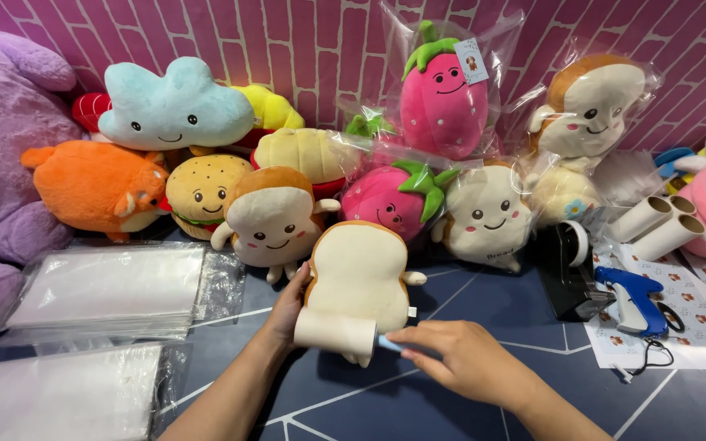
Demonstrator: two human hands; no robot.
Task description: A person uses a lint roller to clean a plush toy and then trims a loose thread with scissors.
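Two hands work on one soft toy shaped like a slice of bread (359, 278), which lies face down on the dark blue floor. The left hand (286, 306) cups its side, fingers curled against it, so it stays put. The right hand (459, 359) pinches the blue handle of a white lint roller (335, 332) resting across the toy's lower end. Behind, a pink strawberry toy in a clear bag (443, 90) carries a small white tag. Flat clear bags (104, 287) sit stacked at the left.
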